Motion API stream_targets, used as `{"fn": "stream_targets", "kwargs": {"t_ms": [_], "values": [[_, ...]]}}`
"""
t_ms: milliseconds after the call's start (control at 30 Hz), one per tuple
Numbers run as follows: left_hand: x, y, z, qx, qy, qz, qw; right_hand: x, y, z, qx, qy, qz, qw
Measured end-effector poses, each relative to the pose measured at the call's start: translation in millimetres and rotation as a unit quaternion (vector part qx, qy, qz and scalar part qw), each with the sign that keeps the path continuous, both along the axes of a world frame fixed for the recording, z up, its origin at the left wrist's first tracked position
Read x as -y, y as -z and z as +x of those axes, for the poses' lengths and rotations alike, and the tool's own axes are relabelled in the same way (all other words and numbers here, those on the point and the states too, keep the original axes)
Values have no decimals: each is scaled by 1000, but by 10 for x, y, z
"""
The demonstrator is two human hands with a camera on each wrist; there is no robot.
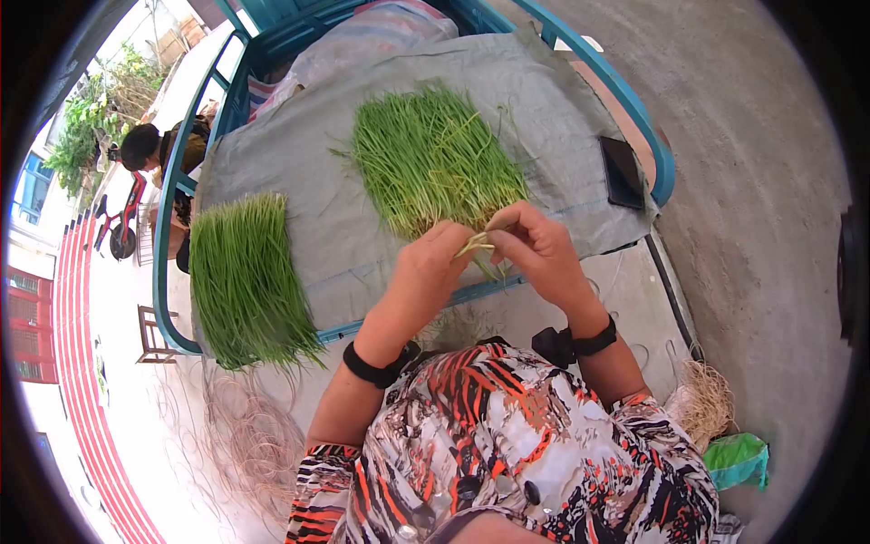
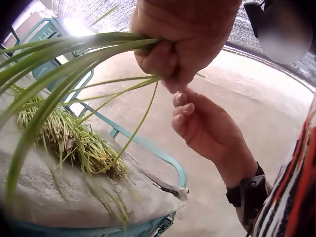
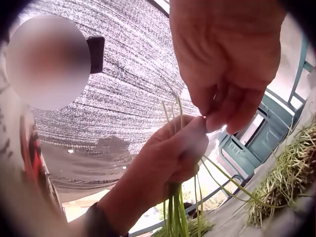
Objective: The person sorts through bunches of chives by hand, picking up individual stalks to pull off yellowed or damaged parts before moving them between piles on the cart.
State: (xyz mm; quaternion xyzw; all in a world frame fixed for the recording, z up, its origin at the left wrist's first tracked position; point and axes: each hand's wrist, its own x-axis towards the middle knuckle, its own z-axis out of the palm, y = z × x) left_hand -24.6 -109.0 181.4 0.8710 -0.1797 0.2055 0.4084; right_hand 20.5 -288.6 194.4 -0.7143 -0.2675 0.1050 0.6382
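A few green chives (image 1: 477, 243) are gripped in my left hand (image 1: 422, 268), their pale ends pointing toward the right hand. In the left wrist view, the long leaves (image 2: 74, 61) sweep out to the left from that fist. My right hand (image 1: 546, 260) meets the left one, thumb and fingertips pinching at the pale stem ends. The right wrist view has the right hand (image 3: 229, 64) above and the left thumb just below its fingertips. Right in front of both hands lies a wide pile of chives (image 1: 430, 150), root ends toward me.
A neater chive bundle (image 1: 240, 272) lies at the left edge of the grey cloth (image 1: 322, 218) on a blue cart. A phone (image 1: 622, 171) lies by the right rail (image 1: 625, 91). Behind the left rail is another person (image 1: 172, 150). Striped plastic sacking (image 1: 381, 41) fills the back.
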Motion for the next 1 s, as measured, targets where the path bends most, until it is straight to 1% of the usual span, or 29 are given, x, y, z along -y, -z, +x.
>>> {"fn": "stream_targets", "kwargs": {"t_ms": [100, 200, 300, 333, 433, 533, 633, 733, 800, 833, 867, 900, 933, 1000], "values": [[-172, 16, -84, -11, -11, -30, 999, 99, 161, 149, -16, 108, 105, 988], [-278, -35, -179, -100, -26, -126, 987, 250, 180, 235, -35, 54, 89, 994], [-278, -116, -228, -112, -43, -123, 985, 55, 144, 68, -103, -21, 79, 991], [-268, -125, -220, -96, -38, -112, 988, -13, 108, 35, -103, -49, 68, 991], [-239, -149, -192, -51, -29, -72, 996, -242, 50, -31, -134, -82, 113, 981], [-257, -151, -239, -33, -13, -28, 999, -343, 113, -75, -38, -52, 107, 992], [-266, -157, -281, -47, 12, -15, 999, -258, 109, -8, -69, -87, 111, 988], [-258, -128, -300, -36, 15, -13, 999, -170, 104, 73, -83, -57, 88, 991], [-325, -70, -329, -34, 9, -30, 999, -25, 159, 239, -68, 20, 146, 987], [-364, -30, -338, -49, 15, -97, 994, 1, 178, 285, -61, 57, 174, 981], [-409, 22, -338, -63, 21, -163, 984, 18, 202, 282, -65, 47, 146, 986], [-430, 10, -343, -79, 29, -228, 970, -5, 116, 213, -69, 39, 118, 990], [-433, -29, -361, -115, 23, -278, 953, -36, 78, 147, -73, 32, 90, 993], [-402, -167, -379, -185, 13, -373, 909, -258, 172, 37, -34, -13, 116, 993]]}}
